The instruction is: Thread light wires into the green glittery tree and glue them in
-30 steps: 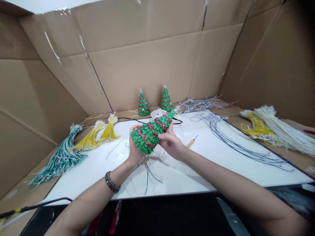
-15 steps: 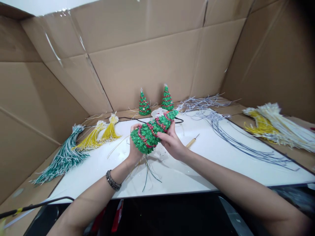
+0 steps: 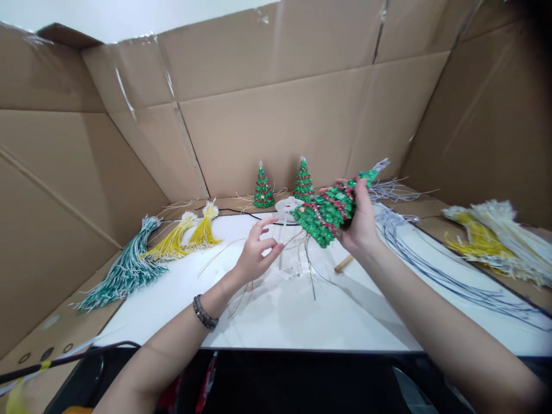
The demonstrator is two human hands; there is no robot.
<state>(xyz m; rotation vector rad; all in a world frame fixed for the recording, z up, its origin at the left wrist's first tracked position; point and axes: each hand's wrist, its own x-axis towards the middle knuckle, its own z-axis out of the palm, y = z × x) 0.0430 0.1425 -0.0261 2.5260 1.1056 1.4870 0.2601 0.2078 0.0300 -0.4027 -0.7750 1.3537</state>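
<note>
Cardboard walls [image 3: 267, 115] enclose the scene on three sides, filling the upper frame. White tabletop [image 3: 302, 316], centre and lower frame, bears loose wire strands. Grey wire bundle [image 3: 431, 264], centre right, trailing toward the right edge. Pale and yellow wire bundles [image 3: 495, 236], far right. Green-white wire bundle [image 3: 125, 270], left; two yellow bundles [image 3: 190, 236] just beside it. Beaded green tree with red garland [image 3: 330, 210], tilted, raised above the tabletop at centre right, wires hanging from its base. Right hand [image 3: 362, 227]: grip closed around that tree. Left hand [image 3: 256, 256]: centre, fingers spread, holding nothing. Two small finished trees [image 3: 264, 188], upright against the rear wall. Wooden-handled tool [image 3: 344, 264], lying under the right hand.
</note>
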